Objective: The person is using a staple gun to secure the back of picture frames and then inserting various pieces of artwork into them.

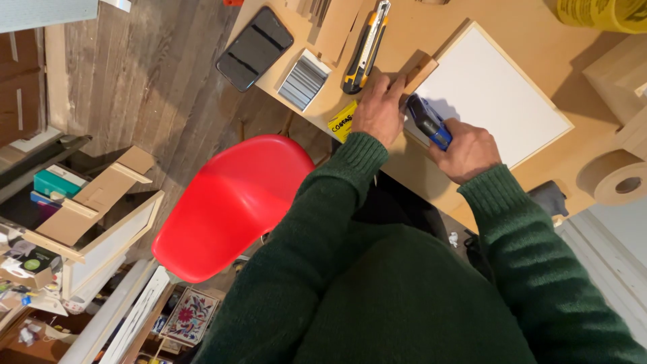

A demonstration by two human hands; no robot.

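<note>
1. Your left hand (379, 111) is pressing down on a small wooden block (419, 73), its fingers laid flat and spread over the block's near end rather than curled around it.
2. The block is lying at the near corner of the white panel (495, 91), touching the panel's wooden edge.
3. Your right hand (468, 152) is gripping a blue stapler (428, 121), fingers clenched around its body.
4. You are holding the stapler's nose against the panel's corner, just beside the block and your left fingers.
5. The panel is resting flat on the wooden table (411, 168), tilted at an angle to the table's edge.
6. A yellow box (342, 121) is sitting at the table's edge, partly hidden under your left wrist.
7. A yellow and black utility knife (366, 48) is lying just beyond your left hand.
8. A small tray of staples (303, 81) and a black phone (254, 47) are lying further to the left.
9. A roll of tape (617, 178) is sitting to your right, well apart from the stapler.
10. A red chair (229, 202) is standing below the table, beside your left sleeve.
</note>
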